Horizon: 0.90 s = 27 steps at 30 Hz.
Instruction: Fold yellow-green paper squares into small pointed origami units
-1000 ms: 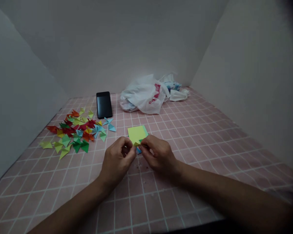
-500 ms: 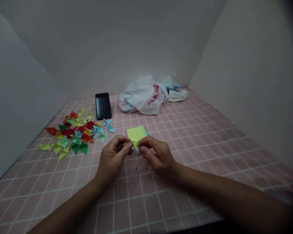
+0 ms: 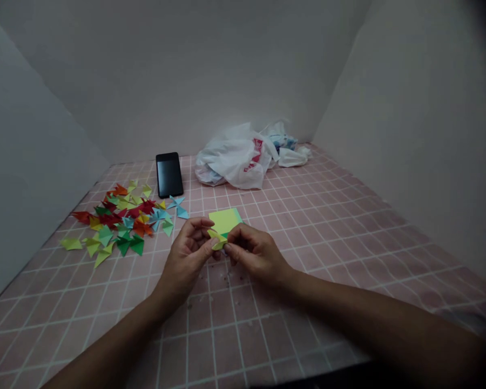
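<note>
Between my two hands is a small folded yellow paper figure (image 3: 218,241), its shape partly covered by fingers. My left hand (image 3: 191,246) pinches its left side, thumb in front and fingers curled behind. At its right side, my right hand (image 3: 256,249) grips with thumb and index finger pressed together. Just beyond the hands lies a stack of square coloured paper (image 3: 224,219), yellow on top with green edges showing. To the left, several folded paper figures (image 3: 123,237) in red, orange, green, yellow and blue are spread in a loose pile.
A black phone (image 3: 169,175) lies behind the paper pile. Toward the back wall sit a crumpled white plastic bag (image 3: 233,159) with red print and a smaller white and blue package (image 3: 285,141). A pink checked cloth (image 3: 328,227) covers the surface, with walls on three sides.
The yellow paper figure has turned between my fingers and now shows a broader face. My fingertips have shifted slightly on it. The whole view has moved a little.
</note>
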Tool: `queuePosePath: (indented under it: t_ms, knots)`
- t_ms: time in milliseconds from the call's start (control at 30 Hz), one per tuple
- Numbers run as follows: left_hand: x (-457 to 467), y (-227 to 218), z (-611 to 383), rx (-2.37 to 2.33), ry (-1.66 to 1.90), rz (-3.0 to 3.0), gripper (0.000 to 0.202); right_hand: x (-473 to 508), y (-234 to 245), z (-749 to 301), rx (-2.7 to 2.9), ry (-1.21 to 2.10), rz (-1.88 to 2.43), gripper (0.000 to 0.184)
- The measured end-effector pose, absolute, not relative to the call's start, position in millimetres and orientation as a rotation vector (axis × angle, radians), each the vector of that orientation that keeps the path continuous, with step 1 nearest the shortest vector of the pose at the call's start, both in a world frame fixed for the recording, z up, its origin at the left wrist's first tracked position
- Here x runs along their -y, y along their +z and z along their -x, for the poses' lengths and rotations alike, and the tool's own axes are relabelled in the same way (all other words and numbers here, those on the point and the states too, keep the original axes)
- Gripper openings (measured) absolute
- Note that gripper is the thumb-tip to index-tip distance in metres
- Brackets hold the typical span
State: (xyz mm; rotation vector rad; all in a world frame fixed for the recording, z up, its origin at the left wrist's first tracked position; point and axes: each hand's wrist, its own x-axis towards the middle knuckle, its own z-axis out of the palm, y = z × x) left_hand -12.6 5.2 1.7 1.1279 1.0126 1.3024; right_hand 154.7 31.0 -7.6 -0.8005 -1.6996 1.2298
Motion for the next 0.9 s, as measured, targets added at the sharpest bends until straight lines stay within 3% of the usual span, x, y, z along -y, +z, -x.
queuePosePath:
  t_ms: [100, 267, 467, 567, 733, 900]
  knots:
    - [-3.3, 1.7, 9.4, -1.012, 1.332, -1.146, 0.022, -32.0, -9.0, -153.4, 1.545, 1.384, 0.819, 0.014]
    - [-2.8, 3.2, 6.3, -1.039, 1.414, -1.165, 0.044, -31.7, -10.9, -151.6, 1.350, 1.530, 0.781, 0.020]
    - [-0.4, 4.3, 8.4, -1.207, 1.283, -1.363, 0.007, -30.2, -13.7, -149.1, 1.363, 1.577, 0.727, 0.019]
    - [1.0, 3.9, 10.3, -1.276, 1.281, -1.463, 0.005, -31.5, -14.7, -149.1, 1.388, 1.449, 0.705, 0.021]
    - [2.1, 2.9, 10.7, -1.282, 1.289, -1.482, 0.005, -29.6, -12.5, -152.4, 1.592, 1.243, 0.729, 0.006]
    - [2.2, 6.6, 9.6, -1.226, 1.363, -1.367, 0.005, -26.6, -7.3, -154.5, 1.573, 1.266, 0.698, 0.007]
